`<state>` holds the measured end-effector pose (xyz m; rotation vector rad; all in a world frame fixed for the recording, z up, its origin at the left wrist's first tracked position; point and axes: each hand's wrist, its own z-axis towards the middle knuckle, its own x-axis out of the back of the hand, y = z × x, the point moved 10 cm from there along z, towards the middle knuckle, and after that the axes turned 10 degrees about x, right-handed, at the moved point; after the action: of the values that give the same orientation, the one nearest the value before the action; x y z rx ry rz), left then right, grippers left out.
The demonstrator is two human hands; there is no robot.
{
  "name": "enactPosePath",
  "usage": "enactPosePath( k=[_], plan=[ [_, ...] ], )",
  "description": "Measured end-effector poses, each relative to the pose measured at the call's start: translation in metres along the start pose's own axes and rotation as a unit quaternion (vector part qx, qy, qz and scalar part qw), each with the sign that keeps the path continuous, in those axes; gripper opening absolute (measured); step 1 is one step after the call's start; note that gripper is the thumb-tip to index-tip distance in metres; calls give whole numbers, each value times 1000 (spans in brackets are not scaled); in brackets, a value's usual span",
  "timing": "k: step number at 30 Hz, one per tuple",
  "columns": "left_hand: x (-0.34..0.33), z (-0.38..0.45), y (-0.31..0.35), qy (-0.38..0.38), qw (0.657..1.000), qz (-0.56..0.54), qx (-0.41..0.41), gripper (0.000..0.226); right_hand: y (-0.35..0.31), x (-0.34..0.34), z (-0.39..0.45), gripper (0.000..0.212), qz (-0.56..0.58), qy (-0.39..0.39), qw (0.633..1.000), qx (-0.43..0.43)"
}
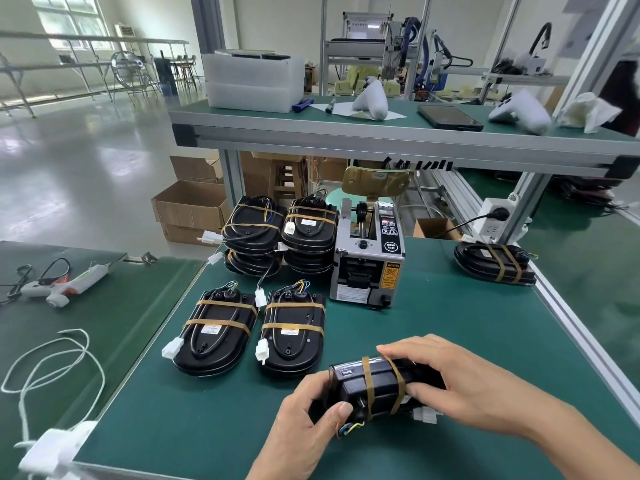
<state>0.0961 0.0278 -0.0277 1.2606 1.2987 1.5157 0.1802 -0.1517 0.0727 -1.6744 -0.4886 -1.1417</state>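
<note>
floor: glossy grey | windows: daylight, far left | bench: green mat

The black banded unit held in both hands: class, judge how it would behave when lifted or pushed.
The black plastic unit wrapped in two tan bands looks rigid, probably keeping its shape between the left hand and right hand. Its loose coloured wires likely flop. Flat-sided, it should slide, not roll.
</note>
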Motion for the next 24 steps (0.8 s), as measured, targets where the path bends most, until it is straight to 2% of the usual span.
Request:
enactPosePath(
  k=[3,5,7,9,11,13,18,24],
  plan=[
    [-1,1,-1,-5,1000,3,0,42,2,3,2,56,21,-31,999,-24],
    [-1,2,-1,-7,1000,10,1,38,-1,9,8,51,45,-24,998,-29],
    [-1,2,1,-12,1000,12,0,39,-1,24,18,42,102,44,993,-44],
    [-2,2,1,-16,1000,13,1,40,9,39,33,27,175,148,971,-72],
    [-3,2,-1,-18,1000,15,6,42,28,46,48,12,236,239,933,-129],
    [-3,2,-1,-21,1000,12,11,43,51,41,63,12,296,302,884,-201],
    [0,1,4,-14,1000,8,14,43,79,15,99,10,454,366,745,-322],
    [4,0,4,1,1000,15,10,40,100,7,115,14,481,435,666,-369]
  ],
)
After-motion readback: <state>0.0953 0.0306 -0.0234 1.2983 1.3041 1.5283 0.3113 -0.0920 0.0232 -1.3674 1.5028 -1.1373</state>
